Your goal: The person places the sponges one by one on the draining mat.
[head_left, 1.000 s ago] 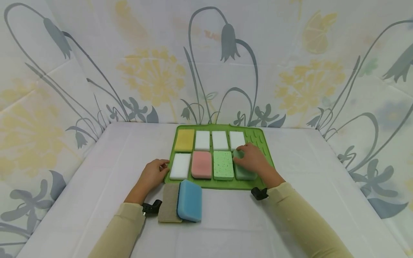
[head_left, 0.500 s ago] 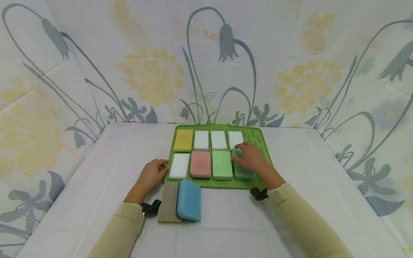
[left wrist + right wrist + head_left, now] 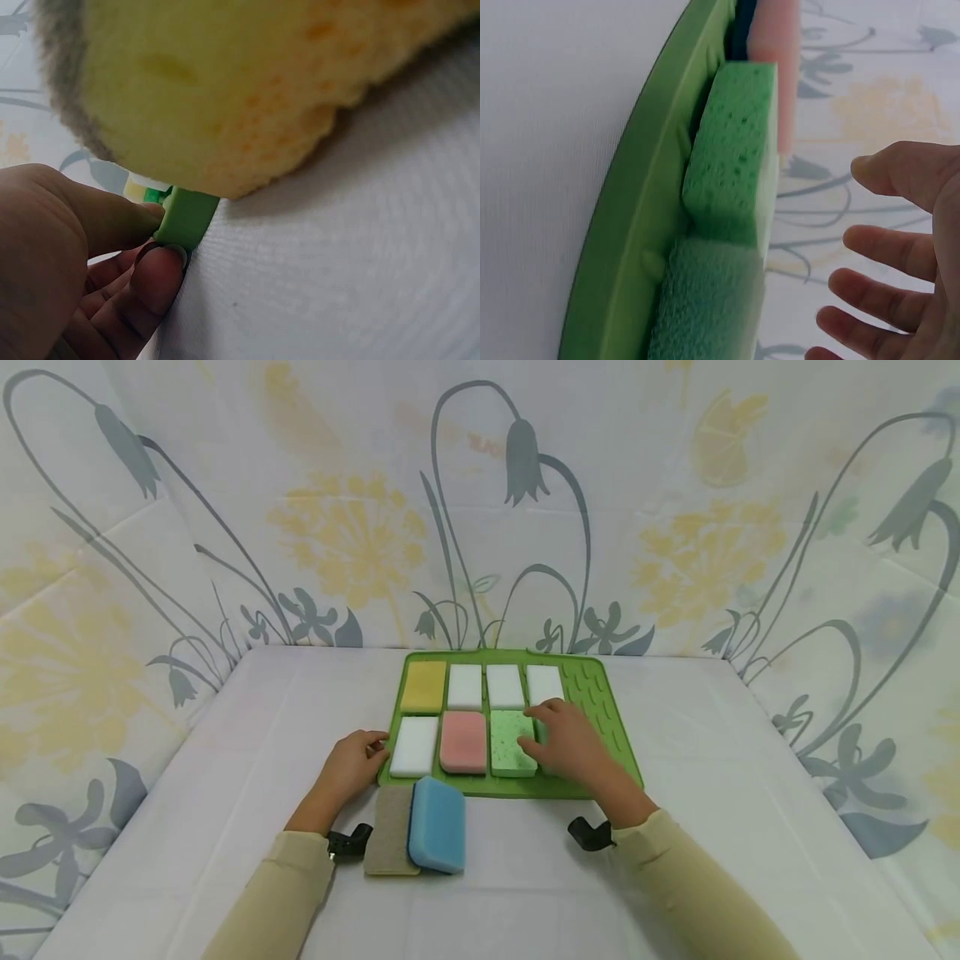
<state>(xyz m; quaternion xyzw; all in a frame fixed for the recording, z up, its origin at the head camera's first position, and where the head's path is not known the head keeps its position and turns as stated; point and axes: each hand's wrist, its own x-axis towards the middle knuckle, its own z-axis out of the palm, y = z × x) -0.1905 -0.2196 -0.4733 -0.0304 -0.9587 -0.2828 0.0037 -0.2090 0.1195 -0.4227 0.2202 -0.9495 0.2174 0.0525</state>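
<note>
My left hand (image 3: 351,767) pinches the left rim of a green tray (image 3: 480,788) between thumb and fingers; the left wrist view shows this green edge (image 3: 187,217) up close. My right hand (image 3: 570,743), fingers spread and holding nothing, hovers over the near row, by a speckled light-green sponge (image 3: 512,760). Below it, a darker green sponge (image 3: 705,307) is mostly hidden in the head view. Further left in that row lie a pink sponge (image 3: 462,743) and a white sponge (image 3: 414,747).
The far row on the tray has a yellow sponge (image 3: 423,687) and white sponges (image 3: 506,686). In front of the tray, a blue sponge (image 3: 437,825) leans on a grey-backed sponge (image 3: 390,831), close to my left wrist. A flower-print cloth (image 3: 480,510) stands behind.
My right hand has let go of the darker green sponge, lifted and shifted left toward the light-green one. The left hand stays at the tray's rim.
</note>
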